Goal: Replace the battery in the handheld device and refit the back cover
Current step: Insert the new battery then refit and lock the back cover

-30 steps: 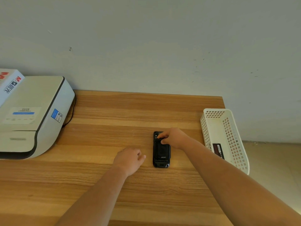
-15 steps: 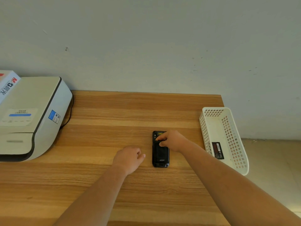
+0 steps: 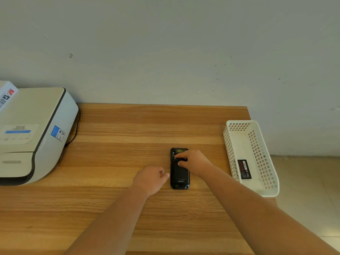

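Observation:
A black handheld device (image 3: 180, 176) lies back side up on the wooden table (image 3: 128, 126), its back cover in place. My right hand (image 3: 193, 161) rests on the device's upper part, fingertips pressing near the top of the cover. My left hand (image 3: 150, 178) lies loosely curled on the table just left of the device, its thumb next to the device's edge, holding nothing. A black battery (image 3: 243, 169) lies inside the white basket (image 3: 257, 190) at the right.
A white printer (image 3: 35, 133) with a black cable stands at the table's left, a white box (image 3: 6, 94) behind it. The basket overhangs the table's right edge. A grey wall runs behind the table.
My right hand's fingers have shifted slightly on the top of the device. The left hand has barely moved. The view has drifted a little.

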